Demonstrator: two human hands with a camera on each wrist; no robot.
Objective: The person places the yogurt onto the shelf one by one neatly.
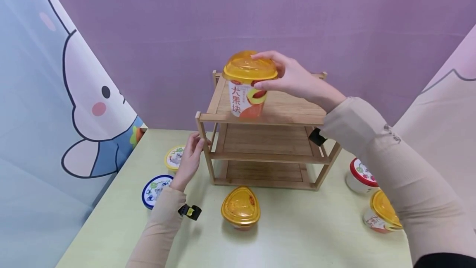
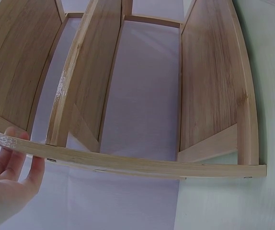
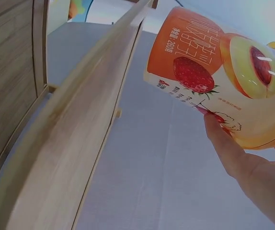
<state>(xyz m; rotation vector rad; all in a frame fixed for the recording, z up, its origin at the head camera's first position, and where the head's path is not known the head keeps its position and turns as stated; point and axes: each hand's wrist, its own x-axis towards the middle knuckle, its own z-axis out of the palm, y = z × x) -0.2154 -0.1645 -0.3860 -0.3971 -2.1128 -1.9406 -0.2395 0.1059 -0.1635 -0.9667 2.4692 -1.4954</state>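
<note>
My right hand (image 1: 288, 75) holds a yogurt cup (image 1: 247, 100) by its yellow domed lid and side. The cup has fruit pictures and is upright at the left front of the top tier of a wooden three-tier shelf (image 1: 267, 142). In the right wrist view a gap shows between the cup (image 3: 209, 72) and the shelf board (image 3: 75, 129). My left hand (image 1: 190, 158) grips the shelf's left front post; in the left wrist view the fingers (image 2: 13, 165) go round that post (image 2: 128, 160).
Another yellow-lidded cup (image 1: 241, 208) stands before the shelf. At left are a blue-lidded tub (image 1: 154, 189), partly behind the left forearm, and a yellow-rimmed tub (image 1: 174, 157). At right stand a red-lidded tub (image 1: 360, 177) and a yellow-lidded cup (image 1: 381, 214). A purple curtain (image 1: 178, 53) hangs behind.
</note>
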